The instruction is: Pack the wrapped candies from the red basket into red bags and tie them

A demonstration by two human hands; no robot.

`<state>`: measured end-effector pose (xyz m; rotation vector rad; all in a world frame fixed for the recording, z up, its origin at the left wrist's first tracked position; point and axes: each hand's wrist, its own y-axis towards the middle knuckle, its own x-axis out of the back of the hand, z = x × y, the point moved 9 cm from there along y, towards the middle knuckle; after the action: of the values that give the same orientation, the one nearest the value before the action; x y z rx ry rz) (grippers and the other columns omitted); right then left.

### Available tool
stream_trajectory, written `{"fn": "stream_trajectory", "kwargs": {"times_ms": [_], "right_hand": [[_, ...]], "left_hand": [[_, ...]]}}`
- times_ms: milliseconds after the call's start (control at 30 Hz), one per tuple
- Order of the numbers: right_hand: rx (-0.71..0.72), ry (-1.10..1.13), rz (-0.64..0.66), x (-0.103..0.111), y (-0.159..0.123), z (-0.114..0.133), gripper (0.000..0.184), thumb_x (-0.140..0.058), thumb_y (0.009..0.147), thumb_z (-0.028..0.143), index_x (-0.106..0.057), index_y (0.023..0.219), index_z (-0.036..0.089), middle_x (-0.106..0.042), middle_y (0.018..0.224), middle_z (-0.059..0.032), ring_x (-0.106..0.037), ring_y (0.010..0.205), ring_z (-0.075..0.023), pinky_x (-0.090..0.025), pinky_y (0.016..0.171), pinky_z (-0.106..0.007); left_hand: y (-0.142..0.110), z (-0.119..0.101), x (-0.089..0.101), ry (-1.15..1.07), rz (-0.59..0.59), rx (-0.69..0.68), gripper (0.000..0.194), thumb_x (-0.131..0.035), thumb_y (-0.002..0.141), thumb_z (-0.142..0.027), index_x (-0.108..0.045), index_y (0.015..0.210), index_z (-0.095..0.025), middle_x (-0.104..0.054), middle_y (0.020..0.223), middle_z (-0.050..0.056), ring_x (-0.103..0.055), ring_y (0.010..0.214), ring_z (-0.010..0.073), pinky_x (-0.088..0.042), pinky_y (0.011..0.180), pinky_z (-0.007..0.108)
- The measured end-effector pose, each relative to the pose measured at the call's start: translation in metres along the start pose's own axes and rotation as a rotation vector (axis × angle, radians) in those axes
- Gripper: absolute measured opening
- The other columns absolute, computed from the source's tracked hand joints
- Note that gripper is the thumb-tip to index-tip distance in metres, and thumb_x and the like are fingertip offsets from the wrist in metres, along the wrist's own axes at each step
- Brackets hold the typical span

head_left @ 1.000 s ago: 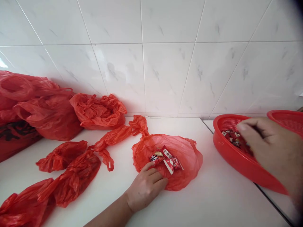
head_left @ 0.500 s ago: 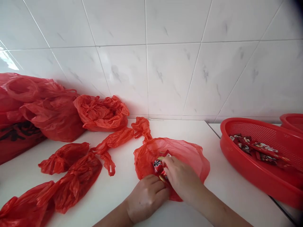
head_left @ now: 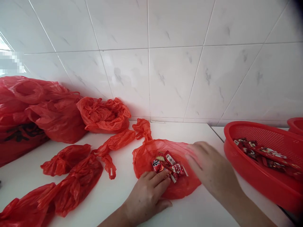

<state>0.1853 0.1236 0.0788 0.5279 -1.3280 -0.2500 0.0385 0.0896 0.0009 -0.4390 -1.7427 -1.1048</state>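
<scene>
An open red plastic bag lies flat on the white counter with a small heap of wrapped candies in it. My left hand rests on the bag's near edge, fingers stretched flat and touching the nearest wrappers. My right hand hovers over the bag's right side, motion-blurred, back toward the camera; its fingers and whatever they hold are not clear. To the right stands a red mesh basket with more wrapped candies inside.
A second red basket shows at the far right edge. Crumpled and knotted red bags crowd the left: a large pile, an open one by the tiled wall, and several small tied bundles near the front.
My right hand went from the basket to the bag, reached into the candy heap, and now draws back to the right. The heap looks larger. My left hand's fingers have stretched out.
</scene>
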Motion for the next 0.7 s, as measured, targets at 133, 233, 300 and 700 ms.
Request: {"fn": "stream_trajectory", "kwargs": {"times_ms": [133,233,300,700], "right_hand": [[-0.096,-0.141,-0.065,0.020,0.001,-0.035,0.049,-0.051,0.081,0.049,-0.049,0.120,0.020,-0.057,0.111,-0.0083,-0.057,0.095,-0.0249,-0.045,0.071,-0.034],[-0.171,-0.120,0.074,0.010,-0.001,-0.058,0.062,-0.051,0.075,0.059,-0.047,0.122,0.019,-0.058,0.112,-0.0095,-0.060,0.088,-0.0256,-0.043,0.061,-0.033],[-0.219,-0.091,0.179,0.001,-0.003,-0.071,0.057,-0.053,0.072,0.060,-0.053,0.113,0.020,-0.059,0.109,-0.0098,-0.061,0.081,-0.0253,-0.041,0.055,-0.032],[-0.373,0.470,0.004,0.017,0.004,-0.073,0.026,-0.054,0.080,0.040,-0.051,0.063,0.021,-0.049,0.055,0.0037,-0.042,0.050,-0.0104,-0.029,0.047,-0.024]], "left_hand": [[-0.014,0.032,0.039,0.130,-0.349,0.207,0.054,-0.058,0.080,-0.047,-0.047,0.126,-0.021,-0.044,0.133,0.015,-0.044,0.118,0.0314,-0.038,0.096,0.048],[-0.036,0.084,0.049,0.079,-0.494,0.631,0.063,-0.064,0.077,-0.042,-0.038,0.131,-0.021,-0.037,0.134,0.016,-0.036,0.125,0.0332,-0.036,0.098,0.052],[-0.047,0.114,0.039,-0.092,-0.467,0.853,0.075,-0.066,0.071,-0.047,-0.033,0.133,-0.020,-0.044,0.125,0.016,-0.043,0.117,0.0329,-0.043,0.089,0.052],[0.003,0.126,0.078,-0.948,-0.619,0.823,0.038,-0.066,0.073,-0.028,-0.055,0.108,-0.018,-0.046,0.060,-0.007,-0.048,0.053,0.0075,-0.040,0.052,0.019]]}}
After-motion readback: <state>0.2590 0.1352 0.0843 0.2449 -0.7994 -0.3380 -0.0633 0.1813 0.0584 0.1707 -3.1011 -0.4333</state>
